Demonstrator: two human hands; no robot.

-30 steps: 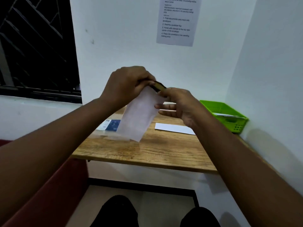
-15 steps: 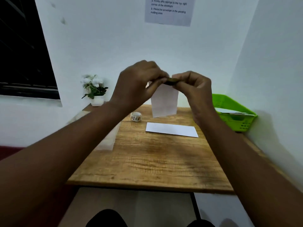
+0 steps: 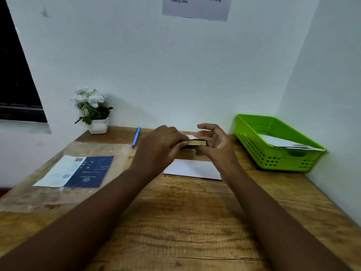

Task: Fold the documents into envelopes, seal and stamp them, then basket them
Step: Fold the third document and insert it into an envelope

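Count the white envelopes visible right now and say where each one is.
2. One white envelope lies flat on the wooden table under the hands; another envelope rests in the green basket. More may be hidden beneath it.

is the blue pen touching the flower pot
Apart. The head view shows bare wooden table between the pen and the pot.

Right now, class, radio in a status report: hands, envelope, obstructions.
Left hand pinching small dark object; right hand open beside it. Envelope flat on table. Green basket unobstructed.
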